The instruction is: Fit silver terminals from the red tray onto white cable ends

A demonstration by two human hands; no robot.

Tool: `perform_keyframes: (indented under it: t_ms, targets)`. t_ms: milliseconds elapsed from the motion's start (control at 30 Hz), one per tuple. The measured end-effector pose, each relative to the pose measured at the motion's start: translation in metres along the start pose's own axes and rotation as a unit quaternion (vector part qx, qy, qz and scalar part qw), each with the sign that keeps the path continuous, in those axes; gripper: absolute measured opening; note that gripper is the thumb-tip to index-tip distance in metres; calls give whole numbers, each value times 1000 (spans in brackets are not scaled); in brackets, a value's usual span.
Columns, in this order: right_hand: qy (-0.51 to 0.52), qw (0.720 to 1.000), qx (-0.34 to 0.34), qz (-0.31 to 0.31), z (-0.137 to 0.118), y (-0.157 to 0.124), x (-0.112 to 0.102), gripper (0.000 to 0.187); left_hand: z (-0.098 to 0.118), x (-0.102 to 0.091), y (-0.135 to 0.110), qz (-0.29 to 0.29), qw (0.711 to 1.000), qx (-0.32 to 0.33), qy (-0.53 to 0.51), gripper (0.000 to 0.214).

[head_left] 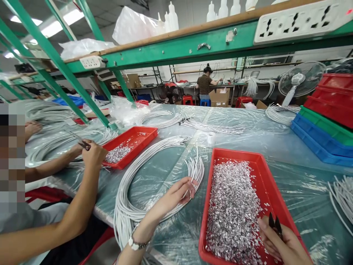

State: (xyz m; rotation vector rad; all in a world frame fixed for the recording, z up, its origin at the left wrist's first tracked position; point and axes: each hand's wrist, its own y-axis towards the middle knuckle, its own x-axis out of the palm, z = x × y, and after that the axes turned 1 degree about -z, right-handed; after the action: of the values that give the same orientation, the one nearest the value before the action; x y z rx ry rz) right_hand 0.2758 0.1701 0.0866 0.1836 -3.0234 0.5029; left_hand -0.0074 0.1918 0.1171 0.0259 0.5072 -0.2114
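Observation:
My left hand (176,195), with a watch (135,241) at its wrist, is at the right side of a coiled bundle of white cables (124,184). Its fingers are closed on a cable near the upright cable ends. Held in my right hand (286,241) is a small pair of dark-tipped pliers (275,224), its two jaws slightly apart and pointing up. That hand is over the near right part of a red tray (266,165). Inside the tray lies a thick heap of small shiny metal pieces (231,209).
On the left a co-worker's hands (92,152) hold a tool beside another red tray (150,132). Stacked bins (325,121) stand at right, near a fan (298,79). A white roll (211,137) and more cable coils (162,119) lie further back. A green shelf beam (171,46) crosses above.

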Motion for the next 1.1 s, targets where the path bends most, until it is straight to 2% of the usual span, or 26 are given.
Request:
perform_keyframes:
  t_ms: [100, 233, 367, 533, 767, 933, 1100]
  targets:
    - [-22, 1000, -12, -10, -1, 0, 1, 50, 25, 11, 12, 2, 995, 24, -95, 40]
    - [-42, 997, -63, 3, -2, 0, 2, 48, 54, 41, 25, -43, 981, 53, -183, 40]
    - [-99, 989, -107, -14, -10, 0, 0, 45, 67, 64, 19, -93, 969, 53, -224, 37]
    - [-144, 978, -140, -46, -21, -2, -6, 40, 67, 76, 4, -132, 973, 52, -181, 34]
    - [-154, 966, -161, -130, -17, -7, -9, 33, 55, 94, 4, -156, 975, 55, -148, 28]
    - [-160, 963, -176, -129, -15, -9, -8, 27, 48, 96, 0, -154, 970, 57, -181, 28]
    - [-193, 955, -187, -122, -15, -9, -8, 16, 42, 96, -4, -156, 974, 1, -164, 30]
